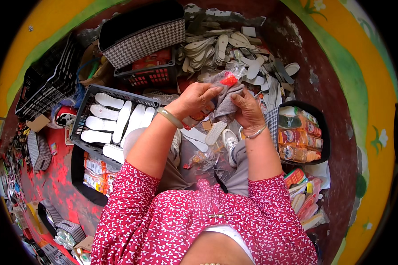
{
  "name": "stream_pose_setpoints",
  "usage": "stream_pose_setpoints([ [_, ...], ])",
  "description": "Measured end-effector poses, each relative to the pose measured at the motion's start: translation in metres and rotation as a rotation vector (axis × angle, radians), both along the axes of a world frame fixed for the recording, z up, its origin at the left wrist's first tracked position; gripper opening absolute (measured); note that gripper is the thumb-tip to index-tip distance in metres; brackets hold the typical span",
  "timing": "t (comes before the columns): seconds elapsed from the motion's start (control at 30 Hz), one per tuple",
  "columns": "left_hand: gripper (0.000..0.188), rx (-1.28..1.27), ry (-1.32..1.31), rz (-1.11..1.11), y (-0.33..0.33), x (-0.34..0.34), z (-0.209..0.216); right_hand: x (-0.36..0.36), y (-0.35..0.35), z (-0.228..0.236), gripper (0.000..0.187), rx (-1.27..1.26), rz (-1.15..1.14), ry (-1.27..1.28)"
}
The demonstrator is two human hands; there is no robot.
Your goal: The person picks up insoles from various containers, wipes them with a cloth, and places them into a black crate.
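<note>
In front of my chest, my left hand (198,98) pinches one edge of a soft grey fabric piece (227,105), sock-like in look, though its exact kind is hidden by folds. From the other side, my right hand (248,110) grips the same fabric with thumb and fingers. A clear plastic wrapper (237,70) with a red patch shows at the fabric's upper end. Below my left fingers hangs a red-and-orange printed packet (193,120), partly covered by that hand. I cannot tell whether the packet is in its grip.
White insoles (102,111) fill a dark crate (86,104) at left. Loose insoles (208,48) heap up at the far side. A black-lined bin (325,137) holds orange packages (298,137) at right. Houndstooth box (146,42) sits atop a crate (152,75). Plastic scraps (208,161) lie between my shoes.
</note>
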State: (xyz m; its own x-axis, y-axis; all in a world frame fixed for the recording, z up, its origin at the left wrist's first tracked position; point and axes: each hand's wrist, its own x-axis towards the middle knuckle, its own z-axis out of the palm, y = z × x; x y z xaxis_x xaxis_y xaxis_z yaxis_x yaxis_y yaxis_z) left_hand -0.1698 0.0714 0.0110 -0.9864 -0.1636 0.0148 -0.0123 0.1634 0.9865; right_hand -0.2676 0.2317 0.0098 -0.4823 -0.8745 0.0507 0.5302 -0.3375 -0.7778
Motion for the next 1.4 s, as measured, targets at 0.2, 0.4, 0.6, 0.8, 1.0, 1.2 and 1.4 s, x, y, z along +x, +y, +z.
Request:
stream_pose_setpoints([
  [0.2, 0.039, -0.255, -0.146, 0.042, 0.000, -0.009, -0.007, 0.007, -0.011, -0.010, 0.028, -0.018, -0.247, -0.064],
  [0.4, 0.047, -0.231, -0.055, -0.015, 0.009, -0.008, -0.015, 0.009, -0.016, -0.010, 0.018, 0.013, -0.388, -0.036],
  [0.6, 0.033, -0.035, -0.082, -0.182, 0.026, -0.009, -0.009, -0.010, -0.012, -0.017, 0.012, 0.032, -0.553, -0.356],
  [0.8, 0.027, -0.045, -0.144, -0.266, 0.026, -0.009, -0.009, -0.026, -0.005, -0.019, 0.015, 0.057, -0.569, -0.391],
  [1.0, 0.030, -0.053, -0.051, -0.318, 0.025, -0.008, -0.020, -0.042, 0.006, -0.020, 0.019, 0.062, -0.498, -0.431],
  [1.2, 0.024, -0.233, -0.183, -0.334, 0.020, -0.002, -0.009, -0.097, 0.037, -0.045, 0.023, 0.065, -0.799, -0.409],
  [1.4, 0.027, 0.461, -0.036, 0.207, 0.004, -0.011, -0.018, -0.102, 0.047, -0.020, 0.039, 0.024, -0.627, -0.191],
])
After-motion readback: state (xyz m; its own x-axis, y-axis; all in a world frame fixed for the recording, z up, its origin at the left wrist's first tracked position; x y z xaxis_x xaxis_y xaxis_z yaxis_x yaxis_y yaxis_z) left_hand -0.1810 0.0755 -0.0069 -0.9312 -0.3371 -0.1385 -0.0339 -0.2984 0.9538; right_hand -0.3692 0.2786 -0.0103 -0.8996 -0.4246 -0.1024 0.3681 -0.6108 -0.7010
